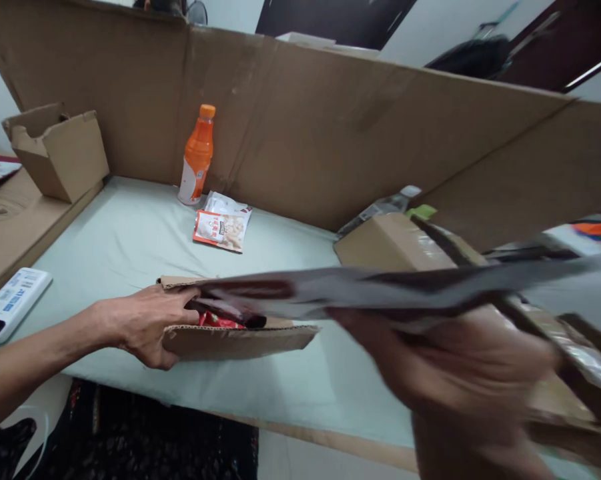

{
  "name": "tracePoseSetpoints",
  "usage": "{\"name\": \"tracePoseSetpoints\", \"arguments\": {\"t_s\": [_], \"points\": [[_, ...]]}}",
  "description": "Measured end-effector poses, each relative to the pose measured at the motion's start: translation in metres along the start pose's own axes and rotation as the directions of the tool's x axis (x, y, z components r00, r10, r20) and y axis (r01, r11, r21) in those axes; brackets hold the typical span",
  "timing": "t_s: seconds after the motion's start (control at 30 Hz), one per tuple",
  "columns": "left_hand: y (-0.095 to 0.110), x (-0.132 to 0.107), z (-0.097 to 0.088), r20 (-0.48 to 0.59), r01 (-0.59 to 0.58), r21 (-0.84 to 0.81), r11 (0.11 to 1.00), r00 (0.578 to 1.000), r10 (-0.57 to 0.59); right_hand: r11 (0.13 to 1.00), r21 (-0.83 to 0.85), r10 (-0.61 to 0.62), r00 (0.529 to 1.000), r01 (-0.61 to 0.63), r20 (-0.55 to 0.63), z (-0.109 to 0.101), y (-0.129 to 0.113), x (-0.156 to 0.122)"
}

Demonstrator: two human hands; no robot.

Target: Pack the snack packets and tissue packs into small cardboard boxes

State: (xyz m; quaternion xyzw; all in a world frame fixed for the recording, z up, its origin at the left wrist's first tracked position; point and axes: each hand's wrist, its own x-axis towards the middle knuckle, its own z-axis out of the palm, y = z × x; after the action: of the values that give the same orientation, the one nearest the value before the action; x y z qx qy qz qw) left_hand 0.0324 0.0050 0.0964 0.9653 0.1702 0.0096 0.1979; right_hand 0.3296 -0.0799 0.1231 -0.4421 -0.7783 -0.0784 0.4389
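Nearest, my right hand (460, 373) has its fingers clasping a thin, flat, motion-blurred grey-and-brown packet (315, 295), while my left hand (143, 325) grips an open, brown corrugated-cardboard box (240, 343).

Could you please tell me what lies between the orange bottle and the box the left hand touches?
In the head view, two overlapping packets lie between the bottle and the box at the left hand.

Head-worn view, forward and down, close
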Motion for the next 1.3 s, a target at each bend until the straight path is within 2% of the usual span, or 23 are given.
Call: {"name": "tracePoseSetpoints", "arguments": {"t_s": [0.07,0.17,0.23,0.3,0.33,0.4,0.53,0.6,0.67,0.73,0.8,0.87,0.9,0.97,1.03,1.07,1.1,1.13,1.17,1.2,1.23,1.3], "points": [[0.0,-0.002,0.005,-0.034,0.006,-0.025,1.0,0.999,-0.007,0.988,0.049,-0.153,0.986,0.149,0.071,0.013,-0.003,0.017],[0.004,-0.006,0.01,-0.069,0.015,0.008,1.0,0.998,-0.015,0.947,0.073,-0.32,0.921,0.312,0.221,0.033,0.003,0.035],[0.009,-0.007,0.011,-0.06,0.011,0.06,0.998,0.998,-0.008,0.93,0.013,-0.35,0.873,0.368,0.341,0.045,0.01,0.039],[0.015,-0.008,0.011,-0.027,0.016,0.106,0.994,1.0,-0.013,0.926,-0.056,-0.291,0.803,0.372,0.52,0.056,0.015,0.04],[0.017,-0.008,0.01,-0.01,0.021,0.12,0.993,1.0,-0.02,0.929,-0.077,-0.24,0.75,0.361,0.617,0.061,0.015,0.04],[0.021,-0.008,0.01,0.017,0.044,0.128,0.991,0.999,-0.047,0.944,-0.087,-0.133,0.608,0.319,0.783,0.073,0.013,0.04],[0.023,-0.011,0.011,0.015,0.065,0.114,0.991,0.998,-0.068,0.989,0.014,-0.065,0.347,0.147,0.936,0.099,0.011,0.045],[0.021,-0.013,0.013,-0.012,0.056,0.098,0.994,0.998,-0.055,0.996,0.055,-0.071,0.25,0.072,0.966,0.111,0.017,0.048],[0.018,-0.015,0.015,-0.036,0.057,0.073,0.996,0.998,-0.055,0.997,0.08,-0.082,0.192,0.016,0.978,0.119,0.023,0.051],[0.016,-0.017,0.017,-0.062,0.062,0.044,0.997,0.996,-0.059,0.993,0.113,-0.104,0.19,-0.039,0.976,0.123,0.026,0.055],[0.016,-0.02,0.018,-0.108,0.056,0.013,0.998,0.993,-0.055,0.984,0.143,-0.12,0.211,-0.101,0.97,0.12,0.024,0.057],[0.018,-0.024,0.018,-0.189,0.048,-0.016,0.999,0.981,-0.05,0.972,0.182,-0.136,0.274,-0.147,0.952,0.107,0.02,0.058],[0.021,-0.028,0.018,-0.248,0.045,-0.028,0.999,0.968,-0.051,0.964,0.208,-0.143,0.337,-0.164,0.93,0.096,0.018,0.057],[0.026,-0.037,0.021,-0.395,0.051,-0.043,0.998,0.917,-0.063,0.951,0.246,-0.114,0.53,-0.186,0.84,0.068,0.018,0.052],[0.032,-0.047,0.028,-0.552,0.09,-0.044,0.995,0.828,-0.099,0.951,0.246,-0.027,0.743,-0.186,0.669,0.039,0.022,0.044],[0.035,-0.051,0.034,-0.623,0.126,-0.042,0.991,0.773,-0.125,0.958,0.229,0.017,0.829,-0.175,0.56,0.028,0.026,0.04],[0.037,-0.054,0.04,-0.682,0.167,-0.048,0.985,0.715,-0.155,0.967,0.2,0.051,0.887,-0.159,0.458,0.02,0.03,0.036],[0.038,-0.055,0.047,-0.729,0.205,-0.059,0.977,0.66,-0.183,0.975,0.165,0.074,0.919,-0.148,0.386,0.016,0.035,0.032],[0.04,-0.054,0.054,-0.759,0.232,-0.071,0.97,0.618,-0.203,0.981,0.131,0.088,0.932,-0.142,0.353,0.016,0.039,0.03],[0.041,-0.052,0.061,-0.773,0.244,-0.073,0.967,0.599,-0.209,0.984,0.106,0.097,0.927,-0.145,0.361,0.019,0.043,0.027],[0.042,-0.049,0.067,-0.772,0.243,-0.063,0.968,0.603,-0.202,0.983,0.097,0.1,0.906,-0.153,0.411,0.025,0.048,0.026],[0.044,-0.04,0.076,-0.761,0.223,-0.03,0.974,0.627,-0.167,0.976,0.119,0.089,0.827,-0.184,0.555,0.037,0.055,0.023]]}}
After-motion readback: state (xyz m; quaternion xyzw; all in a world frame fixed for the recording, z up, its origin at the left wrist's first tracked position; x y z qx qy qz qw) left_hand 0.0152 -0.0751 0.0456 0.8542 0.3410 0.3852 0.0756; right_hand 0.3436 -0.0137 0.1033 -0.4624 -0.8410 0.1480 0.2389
